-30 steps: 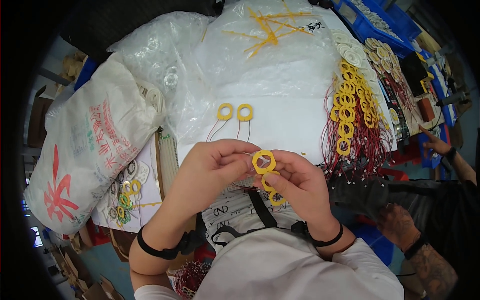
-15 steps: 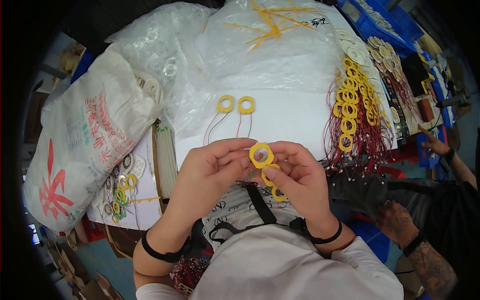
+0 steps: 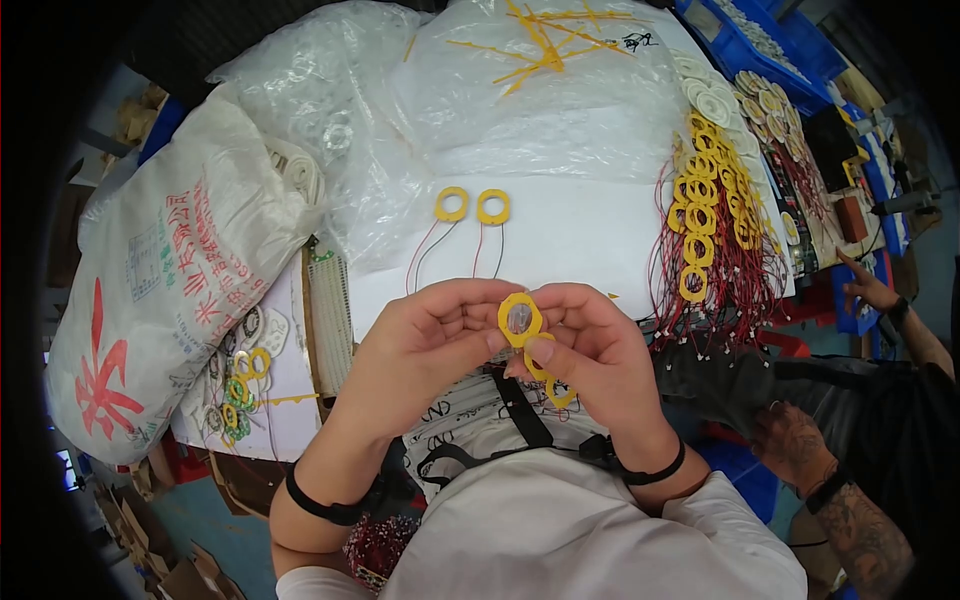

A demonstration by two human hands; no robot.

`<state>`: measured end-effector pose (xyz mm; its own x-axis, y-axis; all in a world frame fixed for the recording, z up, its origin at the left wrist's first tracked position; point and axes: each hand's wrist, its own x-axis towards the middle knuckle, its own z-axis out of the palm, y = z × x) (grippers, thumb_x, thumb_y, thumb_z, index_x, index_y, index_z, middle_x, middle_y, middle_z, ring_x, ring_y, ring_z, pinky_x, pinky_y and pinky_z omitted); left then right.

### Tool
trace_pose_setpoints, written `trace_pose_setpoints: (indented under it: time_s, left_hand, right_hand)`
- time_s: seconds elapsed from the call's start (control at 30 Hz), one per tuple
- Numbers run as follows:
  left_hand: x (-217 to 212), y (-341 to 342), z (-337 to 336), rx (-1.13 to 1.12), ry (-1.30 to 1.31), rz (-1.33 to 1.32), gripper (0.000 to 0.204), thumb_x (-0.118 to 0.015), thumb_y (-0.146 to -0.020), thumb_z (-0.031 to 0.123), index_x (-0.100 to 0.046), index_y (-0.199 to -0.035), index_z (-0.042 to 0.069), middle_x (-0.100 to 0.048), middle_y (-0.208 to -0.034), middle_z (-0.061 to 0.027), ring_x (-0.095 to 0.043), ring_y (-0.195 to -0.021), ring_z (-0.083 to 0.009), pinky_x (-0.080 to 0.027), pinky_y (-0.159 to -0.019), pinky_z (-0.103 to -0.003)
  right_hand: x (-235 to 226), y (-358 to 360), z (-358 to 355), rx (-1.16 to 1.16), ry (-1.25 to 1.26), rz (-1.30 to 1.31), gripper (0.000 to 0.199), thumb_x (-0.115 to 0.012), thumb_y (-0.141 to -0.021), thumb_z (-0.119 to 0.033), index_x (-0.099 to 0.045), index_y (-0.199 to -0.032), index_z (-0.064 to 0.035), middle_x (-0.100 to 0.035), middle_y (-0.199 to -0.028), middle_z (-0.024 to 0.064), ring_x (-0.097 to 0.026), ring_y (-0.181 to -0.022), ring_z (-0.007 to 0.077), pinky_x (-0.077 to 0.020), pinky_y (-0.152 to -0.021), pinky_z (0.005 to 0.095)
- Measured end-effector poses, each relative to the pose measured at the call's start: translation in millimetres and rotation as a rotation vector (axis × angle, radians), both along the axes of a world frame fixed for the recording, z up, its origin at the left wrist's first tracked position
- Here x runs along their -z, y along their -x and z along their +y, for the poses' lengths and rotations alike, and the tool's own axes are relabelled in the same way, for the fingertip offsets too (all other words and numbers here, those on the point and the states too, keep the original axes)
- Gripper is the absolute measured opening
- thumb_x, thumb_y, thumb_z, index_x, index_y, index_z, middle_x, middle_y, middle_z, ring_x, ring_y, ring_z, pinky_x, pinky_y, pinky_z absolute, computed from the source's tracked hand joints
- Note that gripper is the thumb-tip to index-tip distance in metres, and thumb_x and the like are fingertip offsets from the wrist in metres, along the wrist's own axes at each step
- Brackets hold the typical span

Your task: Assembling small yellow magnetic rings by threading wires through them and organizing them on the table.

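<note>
Pinching the yellow ring coil [image 3: 520, 319] between left hand [image 3: 425, 345] and right hand [image 3: 590, 350], we are facing its hole upward.

Two yellow rings [image 3: 472, 205] with thin leads lie side by side on the white worktop [image 3: 580, 240]. To the right, rows of yellow rings with red wires [image 3: 712, 215] hang over its edge. Clear plastic bags [image 3: 470, 110] cover the far side, one holding yellow strips [image 3: 545, 45]. A large white printed sack [image 3: 165, 300] lies at left, small rings [image 3: 238, 380] beside it. Blue trays [image 3: 770, 50] stand at upper right; another person's forearm [image 3: 840, 500] shows at lower right.
</note>
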<state>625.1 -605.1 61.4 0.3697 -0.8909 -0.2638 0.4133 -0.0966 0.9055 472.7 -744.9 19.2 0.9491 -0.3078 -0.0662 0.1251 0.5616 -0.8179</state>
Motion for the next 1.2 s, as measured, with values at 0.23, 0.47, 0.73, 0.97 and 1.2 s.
trace_pose_setpoints:
  time_s: [0.23, 0.47, 0.73, 0.97, 1.2]
  left_hand:
    - [9, 6, 7, -0.045, 0.022, 0.092, 0.036, -0.06, -0.094, -0.006, -0.057, -0.13, -0.006, -0.066, -0.121, -0.0146, -0.064, -0.11, -0.0189, -0.052, -0.097, -0.032]
    - [15, 13, 14, -0.114, 0.14, 0.032, 0.038, -0.06, -0.093, -0.011, -0.055, -0.13, -0.007, -0.065, -0.119, -0.0139, -0.064, -0.107, -0.0181, -0.053, -0.095, -0.031]
    - [28, 18, 19, -0.197, 0.208, -0.102, 0.039, -0.061, -0.091, -0.011, -0.054, -0.129, -0.008, -0.063, -0.123, -0.0168, -0.064, -0.111, -0.0213, -0.053, -0.097, -0.034]
    - [38, 12, 24, -0.206, 0.328, -0.11, 0.037, -0.065, -0.09, -0.007, -0.057, -0.126, -0.008, -0.063, -0.125, -0.019, -0.064, -0.114, -0.0242, -0.052, -0.099, -0.036]
    - [43, 13, 26, -0.2, 0.327, -0.113, 0.036, -0.065, -0.09, -0.006, -0.057, -0.125, -0.008, -0.063, -0.126, -0.0194, -0.064, -0.115, -0.0253, -0.053, -0.099, -0.036]
  right_hand:
    - [1, -2, 2, 0.013, -0.016, 0.002, 0.033, -0.057, -0.098, 0.005, -0.049, -0.129, 0.0029, -0.062, -0.12, 0.0118, -0.066, -0.102, 0.0174, -0.0572, -0.087, 0.0304]
    - [0, -6, 4, 0.023, -0.039, -0.005, 0.033, -0.057, -0.098, 0.004, -0.049, -0.13, 0.0028, -0.061, -0.121, 0.0122, -0.065, -0.106, 0.0176, -0.0577, -0.088, 0.0314]
    - [0, -6, 4, -0.003, -0.074, -0.027, 0.033, -0.056, -0.098, 0.004, -0.049, -0.131, 0.0035, -0.061, -0.12, 0.0124, -0.065, -0.105, 0.0181, -0.0587, -0.088, 0.0319]
    - [-9, -4, 5, -0.05, -0.028, 0.033, 0.035, -0.058, -0.098, 0.003, -0.051, -0.132, 0.0033, -0.06, -0.113, 0.0089, -0.068, -0.095, 0.0166, -0.0589, -0.084, 0.0282]
    - [-2, -4, 6, -0.08, -0.07, 0.037, 0.045, -0.059, -0.093, 0.011, -0.047, -0.136, 0.0038, -0.056, -0.115, 0.012, -0.064, -0.105, 0.0188, -0.0623, -0.086, 0.0345]
